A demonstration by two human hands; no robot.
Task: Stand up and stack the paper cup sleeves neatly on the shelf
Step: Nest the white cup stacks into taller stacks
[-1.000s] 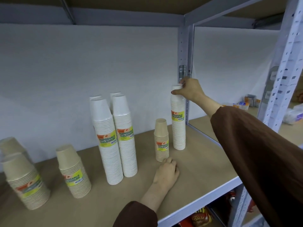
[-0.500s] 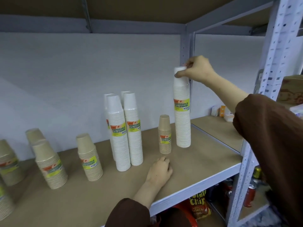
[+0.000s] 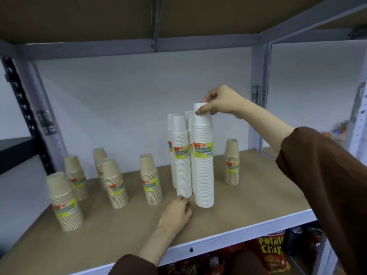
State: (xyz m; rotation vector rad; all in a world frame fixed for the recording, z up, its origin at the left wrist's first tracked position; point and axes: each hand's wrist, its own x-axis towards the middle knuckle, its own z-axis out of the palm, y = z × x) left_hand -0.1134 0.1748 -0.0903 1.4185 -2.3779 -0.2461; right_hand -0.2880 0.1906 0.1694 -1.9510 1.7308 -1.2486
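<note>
The tall white cup sleeve [image 3: 203,155] stands upright on the shelf [image 3: 248,205], long axis vertical, rims down, just beside the other white sleeves [image 3: 181,157]. My right hand [image 3: 220,102] pinches its top; my left hand [image 3: 175,214] rests loosely curled on the shelf, holding nothing.

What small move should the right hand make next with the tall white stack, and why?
Probably let go and withdraw: the right hand pinches the top of the white stack, which seems to stand upright on the shelf beside the other white stacks.
</note>
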